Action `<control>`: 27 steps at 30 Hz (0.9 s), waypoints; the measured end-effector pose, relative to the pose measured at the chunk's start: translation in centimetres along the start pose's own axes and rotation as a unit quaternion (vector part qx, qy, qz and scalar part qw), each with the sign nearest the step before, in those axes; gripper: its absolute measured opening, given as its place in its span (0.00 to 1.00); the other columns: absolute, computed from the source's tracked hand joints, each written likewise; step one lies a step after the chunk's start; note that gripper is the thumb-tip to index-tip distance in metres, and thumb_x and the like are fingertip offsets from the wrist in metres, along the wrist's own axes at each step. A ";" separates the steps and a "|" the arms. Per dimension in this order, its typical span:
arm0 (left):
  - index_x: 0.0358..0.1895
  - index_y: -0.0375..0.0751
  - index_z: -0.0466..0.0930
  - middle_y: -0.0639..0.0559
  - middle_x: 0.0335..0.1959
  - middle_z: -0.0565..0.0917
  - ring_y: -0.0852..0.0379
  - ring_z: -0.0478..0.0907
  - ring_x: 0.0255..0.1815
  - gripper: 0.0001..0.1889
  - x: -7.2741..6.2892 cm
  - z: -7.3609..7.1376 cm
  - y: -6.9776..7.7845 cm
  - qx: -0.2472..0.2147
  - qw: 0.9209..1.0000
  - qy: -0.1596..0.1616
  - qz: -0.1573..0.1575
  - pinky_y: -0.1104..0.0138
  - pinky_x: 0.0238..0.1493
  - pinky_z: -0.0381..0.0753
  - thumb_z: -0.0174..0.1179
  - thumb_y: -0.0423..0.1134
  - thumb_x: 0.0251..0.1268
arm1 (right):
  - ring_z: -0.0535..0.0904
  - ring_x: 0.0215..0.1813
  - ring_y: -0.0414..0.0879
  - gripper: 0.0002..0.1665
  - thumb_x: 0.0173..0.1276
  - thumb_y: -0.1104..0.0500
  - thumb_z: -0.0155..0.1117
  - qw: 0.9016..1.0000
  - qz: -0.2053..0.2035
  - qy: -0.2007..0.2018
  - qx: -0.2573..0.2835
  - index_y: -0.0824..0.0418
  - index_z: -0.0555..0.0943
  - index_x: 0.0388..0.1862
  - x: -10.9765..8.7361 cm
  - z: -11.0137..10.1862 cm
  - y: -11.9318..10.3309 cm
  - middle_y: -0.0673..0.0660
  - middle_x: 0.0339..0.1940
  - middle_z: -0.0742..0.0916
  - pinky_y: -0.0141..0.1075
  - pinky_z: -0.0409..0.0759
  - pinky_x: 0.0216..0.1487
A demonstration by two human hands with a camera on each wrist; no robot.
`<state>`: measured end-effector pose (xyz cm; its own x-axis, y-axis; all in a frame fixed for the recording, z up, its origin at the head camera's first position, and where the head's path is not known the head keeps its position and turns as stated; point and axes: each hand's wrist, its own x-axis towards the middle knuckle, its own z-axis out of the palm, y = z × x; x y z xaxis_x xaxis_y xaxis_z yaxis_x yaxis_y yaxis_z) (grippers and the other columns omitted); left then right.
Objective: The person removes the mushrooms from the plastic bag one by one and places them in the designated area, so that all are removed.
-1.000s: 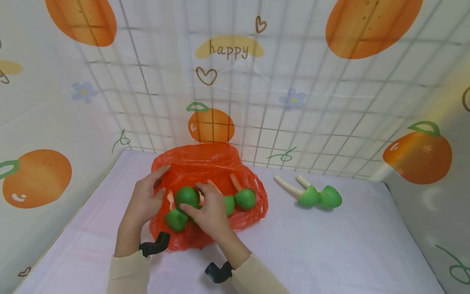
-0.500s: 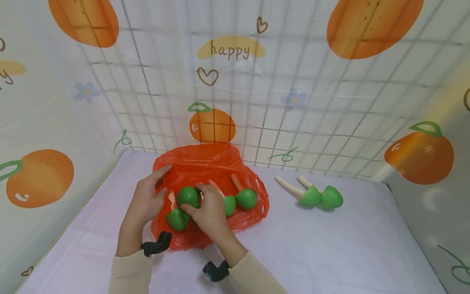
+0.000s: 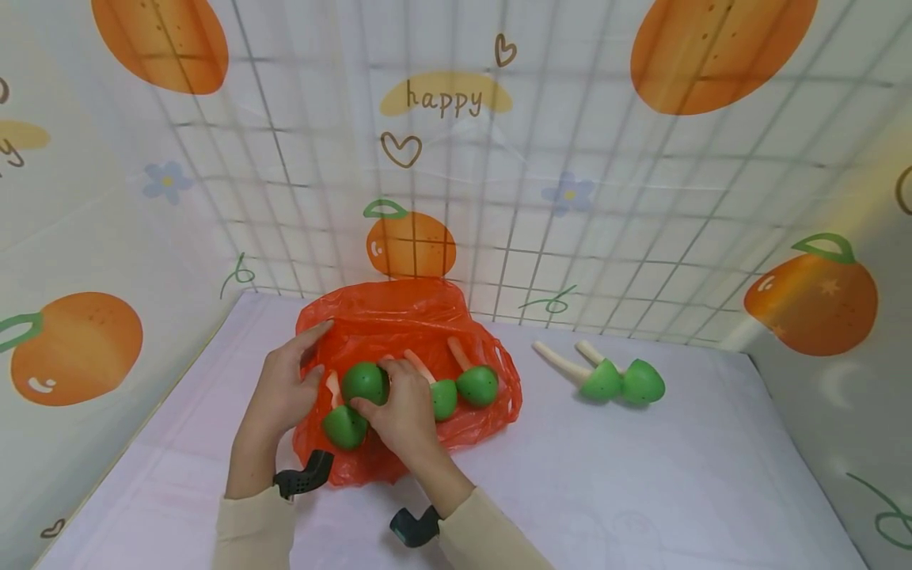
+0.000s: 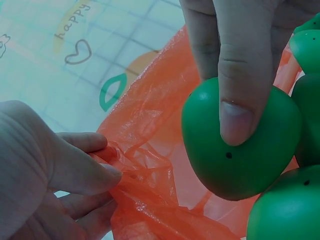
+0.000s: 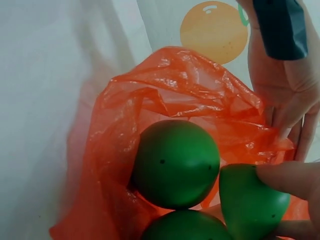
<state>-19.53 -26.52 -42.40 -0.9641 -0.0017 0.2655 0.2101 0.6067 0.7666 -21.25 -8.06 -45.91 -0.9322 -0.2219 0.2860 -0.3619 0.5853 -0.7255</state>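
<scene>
A red plastic bag (image 3: 399, 301) lies spread with its mouth wide on the table, several green-capped toy mushrooms with pale stems in it. At its left side my left hand (image 3: 285, 388) pinches the bag's edge between thumb and fingers, plainest in the left wrist view. My right hand (image 3: 409, 412) reaches over the bag and grips one mushroom (image 4: 240, 170) by its green cap, thumb pressed on the near side. Below it in the head view sits another mushroom (image 3: 346, 427). Two more, a mushroom (image 3: 445, 400) and a mushroom (image 3: 478, 385), lie right of my right hand.
On the white table (image 3: 641, 475), right of the bag, two green mushrooms lie together, one mushroom (image 3: 597, 383) partly before the other mushroom (image 3: 644, 382). A printed cloth wall (image 3: 456, 182) with oranges stands close behind the bag. Each wrist wears a black camera mount (image 3: 305, 473).
Almost nothing differs. My right forearm has shifted slightly left, while both hands keep the same holds on the bag's edge and the mushroom.
</scene>
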 end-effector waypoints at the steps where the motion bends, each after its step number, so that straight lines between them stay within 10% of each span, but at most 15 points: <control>1: 0.79 0.38 0.68 0.36 0.74 0.74 0.34 0.72 0.74 0.34 0.0 0.0 0.0 0.000 1.000 0.000 -0.001 0.43 0.71 0.73 0.55 0.17 0.70 | 0.79 0.68 0.59 0.39 0.59 0.53 0.84 1.000 -0.001 0.002 0.004 0.69 0.81 0.65 0.0 0.0 0.1 0.62 0.59 0.87 0.54 0.80 0.68; 27: 0.80 0.39 0.65 0.37 0.75 0.72 0.35 0.70 0.75 0.34 0.0 0.0 0.2 0.002 1.000 -0.009 -0.009 0.43 0.71 0.73 0.53 0.19 0.72 | 0.84 0.60 0.51 0.36 0.61 0.57 0.83 0.985 0.005 0.066 0.161 0.65 0.81 0.67 -2.5 -7.9 -0.4 0.55 0.58 0.87 0.46 0.87 0.58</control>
<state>-19.46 -26.42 -42.28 -0.9706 0.0013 0.2409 0.1918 0.6093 0.7694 -18.72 -1.59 -41.38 -0.9346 -0.1010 0.3409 -0.3553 0.3055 -0.8834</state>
